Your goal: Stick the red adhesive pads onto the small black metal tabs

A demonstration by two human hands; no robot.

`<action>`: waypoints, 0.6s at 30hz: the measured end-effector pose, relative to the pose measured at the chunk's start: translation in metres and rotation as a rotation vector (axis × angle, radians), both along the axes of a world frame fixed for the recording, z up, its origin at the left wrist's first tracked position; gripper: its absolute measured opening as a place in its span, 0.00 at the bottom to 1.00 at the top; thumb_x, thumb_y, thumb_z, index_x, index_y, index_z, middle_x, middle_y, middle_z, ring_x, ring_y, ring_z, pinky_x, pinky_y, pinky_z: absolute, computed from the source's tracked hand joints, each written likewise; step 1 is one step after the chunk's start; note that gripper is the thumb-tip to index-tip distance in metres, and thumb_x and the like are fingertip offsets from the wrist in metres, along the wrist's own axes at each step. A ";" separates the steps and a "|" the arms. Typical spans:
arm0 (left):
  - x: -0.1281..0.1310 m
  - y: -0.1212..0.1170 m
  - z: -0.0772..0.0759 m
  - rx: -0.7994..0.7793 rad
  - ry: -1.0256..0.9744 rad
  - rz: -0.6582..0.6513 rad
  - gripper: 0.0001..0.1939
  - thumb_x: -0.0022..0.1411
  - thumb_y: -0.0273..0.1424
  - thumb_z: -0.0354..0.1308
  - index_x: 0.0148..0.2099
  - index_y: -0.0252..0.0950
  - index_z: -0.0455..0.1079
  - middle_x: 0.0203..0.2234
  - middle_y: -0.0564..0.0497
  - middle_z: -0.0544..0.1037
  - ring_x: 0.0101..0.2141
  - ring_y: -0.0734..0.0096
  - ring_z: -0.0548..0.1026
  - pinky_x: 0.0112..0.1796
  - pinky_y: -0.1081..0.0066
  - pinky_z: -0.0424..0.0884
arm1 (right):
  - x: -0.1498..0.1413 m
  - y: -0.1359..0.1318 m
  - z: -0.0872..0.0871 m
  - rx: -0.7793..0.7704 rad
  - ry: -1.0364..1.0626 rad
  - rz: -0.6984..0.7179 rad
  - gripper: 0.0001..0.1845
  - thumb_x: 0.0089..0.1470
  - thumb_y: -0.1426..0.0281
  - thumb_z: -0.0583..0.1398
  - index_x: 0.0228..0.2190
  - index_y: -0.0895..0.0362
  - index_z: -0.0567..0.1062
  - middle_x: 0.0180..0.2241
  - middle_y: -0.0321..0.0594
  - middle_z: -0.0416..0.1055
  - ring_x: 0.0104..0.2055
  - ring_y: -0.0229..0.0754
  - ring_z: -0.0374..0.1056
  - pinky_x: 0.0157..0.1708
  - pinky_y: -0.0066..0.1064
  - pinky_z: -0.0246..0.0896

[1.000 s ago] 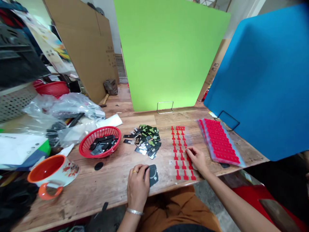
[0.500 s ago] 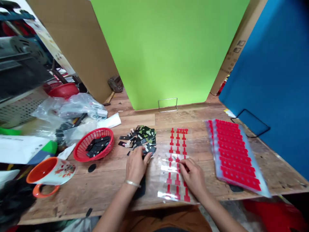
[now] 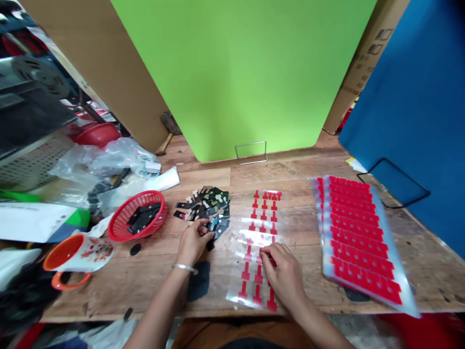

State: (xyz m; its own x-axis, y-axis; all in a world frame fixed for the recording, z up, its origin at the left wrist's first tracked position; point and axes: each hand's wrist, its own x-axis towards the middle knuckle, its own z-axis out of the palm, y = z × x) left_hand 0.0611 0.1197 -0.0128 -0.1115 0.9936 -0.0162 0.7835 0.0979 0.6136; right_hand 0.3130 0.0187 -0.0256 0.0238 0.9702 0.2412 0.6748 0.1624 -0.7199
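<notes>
A loose pile of small flat T-shaped pieces [image 3: 209, 203], black, green camouflage and pale, lies in front of me. At its near edge my left hand [image 3: 194, 242] pinches thumb and fingers at a small dark piece; the fingertips partly hide it. To the right lies a clear plastic sheet [image 3: 236, 286] with rows of red T-shaped stickers [image 3: 257, 293]. My right hand [image 3: 285, 271] rests on the sheet's right side, thumb and index finger pressed together by one red sticker. Whatever is between those fingertips is hidden.
A red basket [image 3: 113, 225] of black pieces and a white-orange mug [image 3: 98, 254] stand left. Stacked sheets of red stickers [image 3: 358, 237] lie right. A green board [image 3: 240, 77] and a blue board [image 3: 407, 106] rise behind. A black patch [image 3: 199, 283] lies near the front edge.
My left hand has drawn back slightly from the pile, and its fingers have closed more. My right hand stays at the sheet, fingers still pinched. The camera view has shifted a little.
</notes>
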 end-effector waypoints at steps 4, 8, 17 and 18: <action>0.000 -0.010 0.013 0.063 0.116 0.025 0.10 0.52 0.37 0.56 0.33 0.38 0.73 0.27 0.51 0.77 0.31 0.64 0.75 0.30 0.70 0.66 | 0.002 -0.001 0.000 0.015 0.010 0.029 0.08 0.56 0.72 0.52 0.31 0.54 0.71 0.29 0.40 0.68 0.34 0.44 0.64 0.35 0.33 0.57; 0.010 -0.034 0.026 0.085 0.108 -0.075 0.11 0.56 0.39 0.54 0.35 0.38 0.73 0.28 0.51 0.78 0.29 0.66 0.74 0.30 0.70 0.67 | 0.002 -0.001 0.000 0.014 0.000 0.033 0.08 0.56 0.72 0.52 0.32 0.55 0.71 0.30 0.41 0.68 0.35 0.44 0.63 0.35 0.33 0.58; 0.025 -0.067 0.009 0.082 0.052 -0.284 0.10 0.60 0.34 0.51 0.38 0.36 0.72 0.32 0.48 0.75 0.34 0.67 0.73 0.38 0.68 0.67 | -0.003 -0.007 0.017 -0.010 -0.173 0.069 0.15 0.56 0.73 0.52 0.45 0.55 0.69 0.35 0.45 0.68 0.39 0.48 0.63 0.38 0.38 0.60; 0.024 -0.067 0.006 0.089 0.044 -0.296 0.11 0.60 0.33 0.51 0.39 0.36 0.72 0.33 0.47 0.75 0.35 0.67 0.73 0.38 0.68 0.67 | -0.007 -0.008 0.023 -0.024 -0.190 0.099 0.15 0.56 0.73 0.52 0.46 0.55 0.69 0.36 0.45 0.67 0.40 0.47 0.63 0.39 0.38 0.61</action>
State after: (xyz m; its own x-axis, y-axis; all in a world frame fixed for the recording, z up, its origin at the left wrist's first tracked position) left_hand 0.0852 0.0530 -0.0066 0.1846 0.9802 0.0711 0.7957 -0.1915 0.5746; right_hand 0.3065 0.0110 -0.0029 -0.1152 0.9712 0.2087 0.7806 0.2184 -0.5856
